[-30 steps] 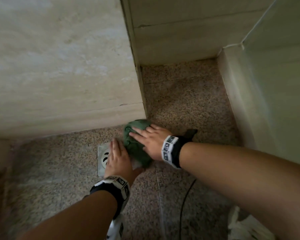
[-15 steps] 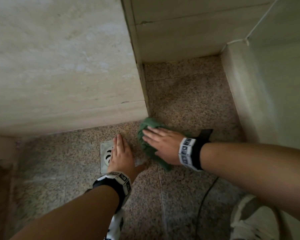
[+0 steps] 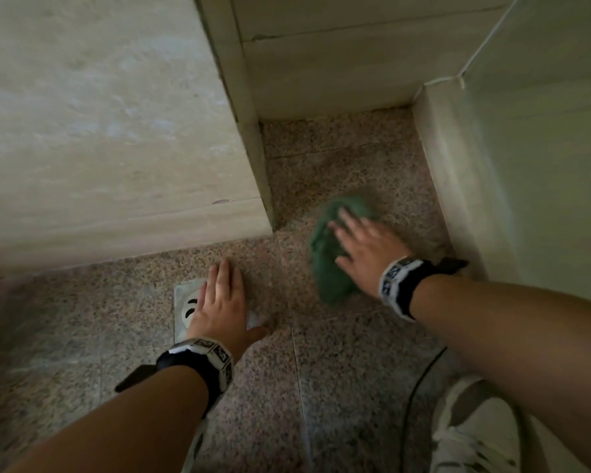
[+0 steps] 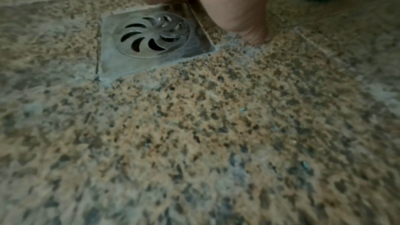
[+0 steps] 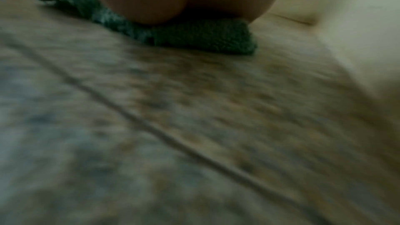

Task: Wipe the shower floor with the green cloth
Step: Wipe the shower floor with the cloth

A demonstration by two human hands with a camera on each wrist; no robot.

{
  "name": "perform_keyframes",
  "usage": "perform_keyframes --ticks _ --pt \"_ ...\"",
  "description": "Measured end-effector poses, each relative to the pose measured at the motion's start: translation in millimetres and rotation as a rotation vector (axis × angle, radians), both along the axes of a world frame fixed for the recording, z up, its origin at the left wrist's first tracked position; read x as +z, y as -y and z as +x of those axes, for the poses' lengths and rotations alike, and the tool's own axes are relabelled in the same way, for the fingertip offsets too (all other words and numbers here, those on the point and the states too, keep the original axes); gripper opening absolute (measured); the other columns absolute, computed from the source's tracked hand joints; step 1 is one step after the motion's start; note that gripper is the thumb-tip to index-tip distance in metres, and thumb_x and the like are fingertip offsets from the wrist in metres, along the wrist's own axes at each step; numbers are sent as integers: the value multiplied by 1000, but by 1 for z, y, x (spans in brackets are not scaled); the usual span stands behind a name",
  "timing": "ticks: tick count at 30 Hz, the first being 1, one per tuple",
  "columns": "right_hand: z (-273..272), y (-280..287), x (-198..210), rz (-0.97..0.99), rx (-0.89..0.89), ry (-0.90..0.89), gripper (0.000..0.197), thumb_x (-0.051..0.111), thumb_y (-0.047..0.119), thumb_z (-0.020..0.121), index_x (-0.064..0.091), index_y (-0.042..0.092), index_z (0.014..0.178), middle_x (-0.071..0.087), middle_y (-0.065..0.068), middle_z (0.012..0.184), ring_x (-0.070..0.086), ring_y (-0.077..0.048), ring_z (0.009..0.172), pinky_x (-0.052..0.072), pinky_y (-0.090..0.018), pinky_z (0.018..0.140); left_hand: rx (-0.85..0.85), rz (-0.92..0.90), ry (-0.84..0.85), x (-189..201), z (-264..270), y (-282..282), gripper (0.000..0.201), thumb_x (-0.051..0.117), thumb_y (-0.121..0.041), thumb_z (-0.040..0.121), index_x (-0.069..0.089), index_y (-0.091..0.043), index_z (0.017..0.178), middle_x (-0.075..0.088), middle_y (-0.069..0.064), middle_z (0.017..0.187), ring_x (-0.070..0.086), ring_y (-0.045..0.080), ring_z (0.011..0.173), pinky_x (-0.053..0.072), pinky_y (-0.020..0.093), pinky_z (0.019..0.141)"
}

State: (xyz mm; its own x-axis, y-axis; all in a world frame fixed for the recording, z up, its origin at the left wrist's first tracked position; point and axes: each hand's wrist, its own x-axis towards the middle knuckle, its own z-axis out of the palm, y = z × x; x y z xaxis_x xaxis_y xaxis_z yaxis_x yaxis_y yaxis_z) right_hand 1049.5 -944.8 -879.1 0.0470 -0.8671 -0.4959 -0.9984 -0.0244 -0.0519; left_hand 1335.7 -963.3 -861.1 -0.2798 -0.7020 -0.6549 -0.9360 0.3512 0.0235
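The green cloth (image 3: 328, 264) lies bunched on the speckled shower floor (image 3: 348, 380), blurred by motion. My right hand (image 3: 362, 244) presses flat on top of it with straight fingers. The right wrist view shows the heel of that hand on the green cloth (image 5: 194, 35). My left hand (image 3: 220, 302) rests flat on the floor, fingers straight, partly over the square metal drain (image 3: 183, 303). The drain (image 4: 149, 40) shows plainly in the left wrist view, beside the heel of the left hand (image 4: 233, 6).
A pale stone wall block (image 3: 110, 131) rises at the left, its corner near the cloth. A back wall (image 3: 338, 63) and a right wall (image 3: 526, 165) close a narrow recess. A black cable (image 3: 420, 380) and a white shoe (image 3: 475, 428) are at the lower right.
My right hand has slid the green cloth rightward and away from the drain, toward the recess. The left hand has stayed on the floor by the drain.
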Motion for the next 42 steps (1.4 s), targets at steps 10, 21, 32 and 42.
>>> perform_keyframes --ticks 10,21,32,42 --pt "-58 21 -6 -35 -660 -43 70 25 48 103 -7 18 157 -18 -8 163 9 -33 149 11 -43 121 -104 -9 -106 5 -36 -4 107 38 -72 90 -21 -10 153 -32 6 159 -32 19 143 -8 40 123" --pt "-47 109 -14 -102 -615 -73 74 31 46 102 -6 13 157 -11 -12 164 10 -35 148 14 -44 119 -137 79 -139 -1 -83 -4 112 50 -67 90 -24 -12 153 -36 4 157 -32 28 145 -12 41 119" --pt "57 171 -20 -95 -148 90 71 30 44 101 -3 17 157 -9 -11 164 10 -36 147 9 -46 119 -122 100 -164 -6 -84 -1 117 56 -64 88 -26 -11 151 -39 4 156 -34 29 144 -11 44 120" --pt "64 71 1 -78 131 149 69 39 36 99 10 16 157 2 -7 165 18 -33 144 14 -44 120 -113 76 -175 -2 -86 -4 110 56 -62 89 -19 -16 155 -25 5 162 -29 27 146 -9 41 120"
